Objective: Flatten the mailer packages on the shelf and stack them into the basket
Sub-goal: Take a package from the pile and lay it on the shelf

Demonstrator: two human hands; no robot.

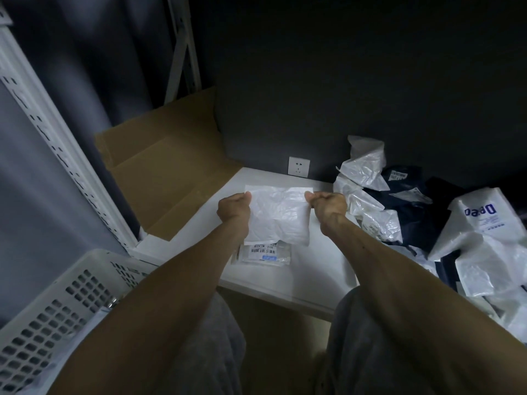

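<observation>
Dim room, seen from above and behind two bare forearms reaching fwd over a white shelf [299,283]. The shelf surface is flat and matte, lit brightest at centre, w/ its near edge running across the lower middle. Behind it stands a dark wall [356,81] w/ a white power socket [298,166] set just above the shelf's far edge.

Left hand [234,208] and right hand [328,205] hold a crinkled white mailer [278,215] between them at shelf centre, one hand on each upper corner. Both hands are closed, fingers curled and pinching the mailer's edges; it hangs stretched between them. Just under its near edge lies a second, clear package with a barcode label [263,252], flat on the shelf.

At right, a loose heap of mailers [399,212] covers the shelf: crumpled white and clear plastic bags mixed w/ dark navy ones, one large white bag w/ blue print [482,220] at far right.

At left, a flattened brown cardboard sheet [162,166] leans from the shelf's left end up toward the wall corner. Further left, a white perforated shelving upright [57,155] runs diagonally, grey curtain-like fabric behind it. Near left corner: a white slotted plastic basket [57,315], w/ some pale packaging visible inside. Grey trouser legs show at the bottom.
</observation>
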